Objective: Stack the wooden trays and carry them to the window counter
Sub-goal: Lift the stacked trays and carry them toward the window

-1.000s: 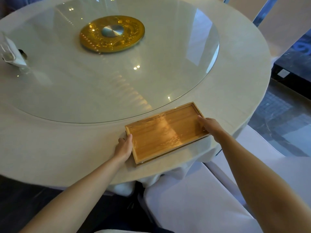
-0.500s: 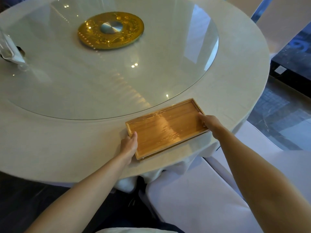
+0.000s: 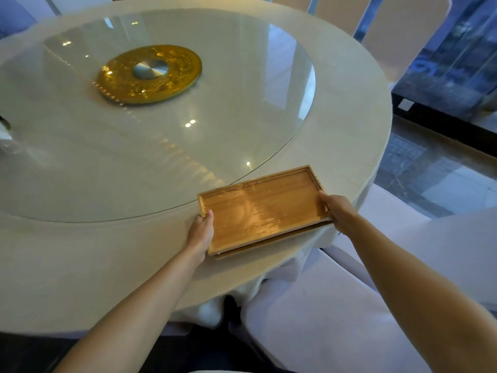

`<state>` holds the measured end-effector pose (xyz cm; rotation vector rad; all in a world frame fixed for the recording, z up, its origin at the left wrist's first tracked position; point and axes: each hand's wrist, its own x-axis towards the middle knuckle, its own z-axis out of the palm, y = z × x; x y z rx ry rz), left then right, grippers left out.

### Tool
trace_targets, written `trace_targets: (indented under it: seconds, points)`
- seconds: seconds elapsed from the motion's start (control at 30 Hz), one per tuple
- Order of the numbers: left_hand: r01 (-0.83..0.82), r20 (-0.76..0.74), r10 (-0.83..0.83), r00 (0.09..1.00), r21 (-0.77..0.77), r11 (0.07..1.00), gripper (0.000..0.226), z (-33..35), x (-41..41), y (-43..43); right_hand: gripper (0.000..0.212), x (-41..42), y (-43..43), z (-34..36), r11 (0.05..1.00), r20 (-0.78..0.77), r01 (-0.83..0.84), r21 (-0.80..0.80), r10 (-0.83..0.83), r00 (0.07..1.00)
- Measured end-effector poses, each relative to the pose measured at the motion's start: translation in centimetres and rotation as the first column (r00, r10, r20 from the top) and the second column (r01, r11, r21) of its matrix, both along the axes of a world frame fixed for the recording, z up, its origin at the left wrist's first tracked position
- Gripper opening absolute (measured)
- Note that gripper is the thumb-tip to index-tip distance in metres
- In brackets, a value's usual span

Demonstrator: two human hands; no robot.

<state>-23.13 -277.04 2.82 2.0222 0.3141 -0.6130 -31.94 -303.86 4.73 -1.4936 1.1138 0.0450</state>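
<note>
- Wooden trays: lower centre of the frame, near the edge of the round desk. I count two, the upper nested on a lower one whose rim shows as a thin strip along the near and right sides.
- Left hand: clamped on the left short end of the stack, thumb over the upper rim, fingers hidden underneath.
- Right hand: clamped on the right short end, thumb on the rim, fingers wrapped below.
- Change since a second ago: both hands have tightened from resting at the ends to gripping them. The stack has shifted toward the near edge, and the lower tray's rim shows more plainly. Whether the stack has left the cloth I cannot tell.
- Reading for the task: I judge the stacking done and the lift-and-carry about to begin. The window counter is not identifiable from here; dark glazing sits at the upper right of the frame.
- Glass turntable: covers most of the desk, its rim touching or just beside the far long side of the trays.
- Gold disc: upper left of the frame, with a silver hub.
- Writing, brands, labels: none legible on the trays, disc or cloth.
</note>
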Motion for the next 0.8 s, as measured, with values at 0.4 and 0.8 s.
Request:
trace_targets:
  seconds: [0.4,0.8]
  points:
    - [0.456,0.205,-0.443,0.873,-0.016,0.890,0.052,7.8,4.6,-5.0,0.034,-9.6,4.2,6.1,0.919,0.157,0.354,-0.175,-0.329,0.931]
    - [0.897,0.296,-0.847,0.442,-0.145,0.417,0.049,15.4,-9.6,-15.7,0.045,-30.2,11.7,13.9,0.501,0.240,0.801,-0.328,-0.776,0.583]
